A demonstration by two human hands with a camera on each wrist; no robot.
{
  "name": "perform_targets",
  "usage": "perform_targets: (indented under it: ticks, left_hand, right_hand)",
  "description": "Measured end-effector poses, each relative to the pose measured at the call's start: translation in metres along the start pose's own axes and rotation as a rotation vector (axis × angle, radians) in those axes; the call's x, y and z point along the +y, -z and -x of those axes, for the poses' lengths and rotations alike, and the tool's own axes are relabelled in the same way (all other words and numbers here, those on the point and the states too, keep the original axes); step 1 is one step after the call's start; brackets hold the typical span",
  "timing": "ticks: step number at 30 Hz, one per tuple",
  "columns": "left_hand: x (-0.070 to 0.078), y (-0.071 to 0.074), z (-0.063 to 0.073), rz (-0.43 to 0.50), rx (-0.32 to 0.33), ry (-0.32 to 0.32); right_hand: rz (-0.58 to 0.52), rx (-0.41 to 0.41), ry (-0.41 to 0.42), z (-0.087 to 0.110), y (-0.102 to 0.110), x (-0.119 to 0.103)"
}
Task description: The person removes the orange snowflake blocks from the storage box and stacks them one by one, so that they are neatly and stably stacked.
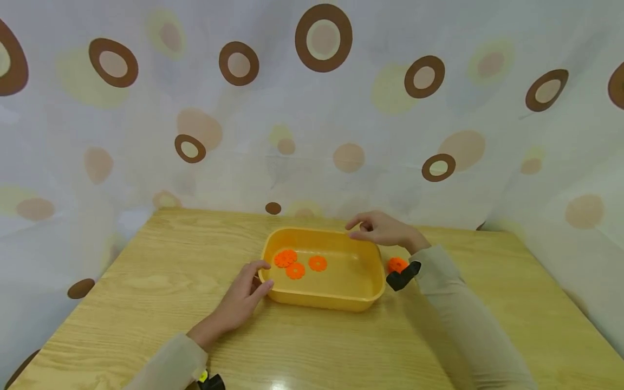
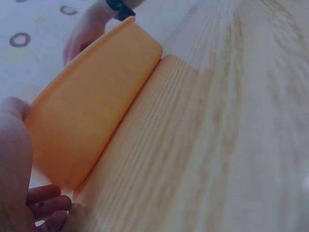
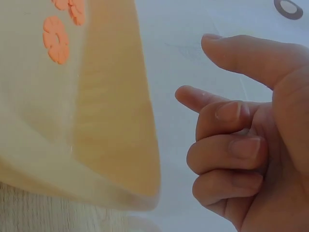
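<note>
A yellow plastic basin [image 1: 336,302] stands on the wooden table with several orange flower-shaped discs inside, among them one lone disc [image 1: 318,264]. My left hand [image 1: 240,298] holds the basin's left end, thumb and a finger at the rim. In the left wrist view other fingers [image 2: 48,203] are bent by the lower outer wall. Over the far right rim hovers my right hand [image 1: 385,229], holding nothing. The right wrist view shows its thumb and index finger apart, the other fingers curled in. Another orange piece [image 1: 397,264] lies right of the basin, partly covered by the wrist camera.
The wooden table [image 1: 170,281] extends on both sides of the basin. A pale cloth with brown circles [image 1: 273,179] hangs behind the table and along its sides. A black wrist camera [image 1: 403,276] sits on the right sleeve, near the basin's right wall.
</note>
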State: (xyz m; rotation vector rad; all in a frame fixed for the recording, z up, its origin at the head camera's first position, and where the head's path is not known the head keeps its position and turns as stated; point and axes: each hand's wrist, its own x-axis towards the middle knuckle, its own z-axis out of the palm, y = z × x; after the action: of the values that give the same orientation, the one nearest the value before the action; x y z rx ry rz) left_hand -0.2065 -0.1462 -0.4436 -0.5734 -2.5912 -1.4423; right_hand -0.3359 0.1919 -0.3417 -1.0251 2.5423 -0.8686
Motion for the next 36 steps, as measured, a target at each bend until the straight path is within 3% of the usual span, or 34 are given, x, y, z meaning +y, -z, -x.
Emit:
perform_targets:
  ticks: [7,17,25,36]
  left_hand:
    - [-0.002,0.000,0.001,-0.003,-0.007,0.011]
    - [0.001,0.001,0.001,0.004,0.000,0.000]
    - [0.000,-0.001,0.007,0.001,-0.004,0.031]
    - [0.000,-0.001,0.002,0.001,0.002,0.005]
  right_hand:
    - [0.091,-0.046,-0.008,-0.014,-0.007,-0.004]
    - [0.102,-0.151,0.044,-0.028,-0.009,-0.012]
    - [0.098,-0.203,0.023,-0.036,-0.022,-0.016]
    - [0.097,-0.207,0.005,-0.044,-0.033,-0.016]
